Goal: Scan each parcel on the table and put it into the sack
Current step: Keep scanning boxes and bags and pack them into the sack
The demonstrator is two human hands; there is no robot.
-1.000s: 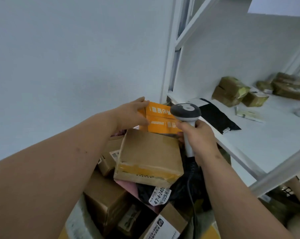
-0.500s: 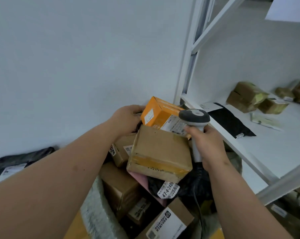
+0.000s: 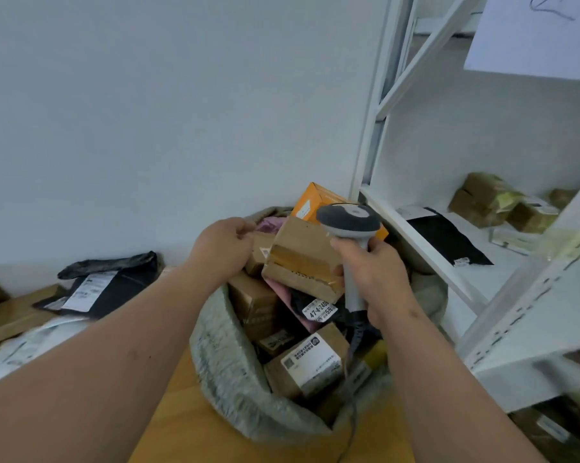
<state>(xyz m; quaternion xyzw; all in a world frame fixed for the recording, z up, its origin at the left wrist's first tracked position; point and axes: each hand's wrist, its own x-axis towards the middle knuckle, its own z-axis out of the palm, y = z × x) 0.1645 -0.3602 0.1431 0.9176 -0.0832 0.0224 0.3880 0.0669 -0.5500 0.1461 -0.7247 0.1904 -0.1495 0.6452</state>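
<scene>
Orange box dropped at the far rim of a nearly full sack, scanner at the ready.

From the left: a black poly mailer (image 3: 110, 285) lies label-up on the table (image 3: 188, 426), soft and flat, probably light, best lifted by an edge. The left hand (image 3: 223, 248) hovers over the grey woven sack (image 3: 228, 369), fingers loosely curled, holding nothing. A taped brown carton (image 3: 303, 259) lies tilted on top of the heap. Behind it the orange box (image 3: 312, 203) leans on end, long axis running up and away toward the wall; stiff card, likely light, gripped across its narrow sides. The right hand (image 3: 377, 279) wraps the barcode scanner (image 3: 348, 225) by its handle, head aimed away.
</scene>
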